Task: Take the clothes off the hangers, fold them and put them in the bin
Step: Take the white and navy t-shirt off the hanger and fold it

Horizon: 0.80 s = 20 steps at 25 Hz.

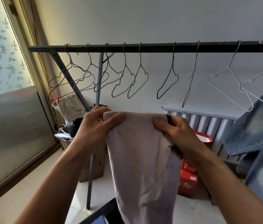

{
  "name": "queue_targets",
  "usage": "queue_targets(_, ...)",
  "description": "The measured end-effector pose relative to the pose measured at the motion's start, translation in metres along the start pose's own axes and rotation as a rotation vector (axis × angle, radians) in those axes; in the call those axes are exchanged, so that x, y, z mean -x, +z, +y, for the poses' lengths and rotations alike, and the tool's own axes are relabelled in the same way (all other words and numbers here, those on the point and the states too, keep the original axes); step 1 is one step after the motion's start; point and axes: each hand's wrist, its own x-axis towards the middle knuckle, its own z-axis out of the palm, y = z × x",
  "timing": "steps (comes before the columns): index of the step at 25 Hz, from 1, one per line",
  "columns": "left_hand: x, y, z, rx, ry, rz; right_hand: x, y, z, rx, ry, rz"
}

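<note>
I hold the pale lilac garment (143,167) up below the rail (143,46) by its top edge. My left hand (95,126) pinches one corner, thumb flat on the front and fingers curled behind. My right hand (176,135) pinches the other corner the same way, with a dark strip of cloth caught under it.

The rest hangs loose and narrow under my hands. I judge it is doubled lengthwise, but it is not yet a tidy fold. The risk is that I grip only two corners, so if either thumb eases, the layers could slide apart and spoil the fold. The hanging tail could also snag the dark-edged thing (101,214) far below the rail — it may be the bin, I cannot tell.

Under the rail's right end the denim garment (260,143) hangs on a white hanger (227,84), near my right forearm — a wide swing could drag it off.
</note>
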Motion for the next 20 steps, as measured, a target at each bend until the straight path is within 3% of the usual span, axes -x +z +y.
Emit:
queue_targets(2,0.01,0.008,-0.013,0.406,-0.172,-0.122,-0.004,0.004,-0.005,-0.036,0.005,0.017)
queue_targets(3,0.017,0.012,-0.022,0.499,-0.232,-0.193,-0.006,0.004,-0.007,-0.057,0.006,0.032)
queue_targets(5,0.03,0.017,-0.033,0.457,-0.29,-0.281,-0.009,0.002,-0.011,-0.101,0.011,0.071)
queue_targets(10,0.031,0.024,-0.039,0.339,-0.326,-0.094,-0.013,-0.01,-0.001,-0.177,0.117,0.148)
queue_targets(14,0.028,0.03,-0.031,0.295,-0.256,-0.035,0.011,-0.013,0.024,-0.61,0.3,-0.098)
queue_targets(18,0.023,0.035,-0.026,0.287,-0.261,-0.027,0.019,-0.007,0.041,-0.315,0.325,-0.032)
queue_targets(20,0.02,0.034,-0.025,0.273,-0.29,-0.016,0.012,-0.01,0.042,-0.31,0.317,0.041)
